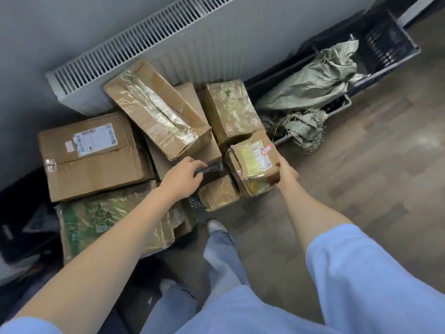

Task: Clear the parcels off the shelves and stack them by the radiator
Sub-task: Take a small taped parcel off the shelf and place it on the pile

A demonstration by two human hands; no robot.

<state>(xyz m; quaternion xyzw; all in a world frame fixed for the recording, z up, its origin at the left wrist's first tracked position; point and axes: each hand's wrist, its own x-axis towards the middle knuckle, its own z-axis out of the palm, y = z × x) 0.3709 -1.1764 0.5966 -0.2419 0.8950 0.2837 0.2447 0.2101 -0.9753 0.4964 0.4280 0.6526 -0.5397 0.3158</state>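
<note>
Steadying the pile, the right hand holds a taped parcel in a firm grip by its near corner while the left hand grips a dark packet just left of it, below the radiator.

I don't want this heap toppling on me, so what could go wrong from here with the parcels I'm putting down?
The parcel with the red sticker in your right hand sits at the heap's outer edge, partly over a smaller taped box; it may slide off when released. The long taped box lies tilted across others and could shift if bumped. Your shoe is close to the heap, so a slipping parcel might land on it.
</note>
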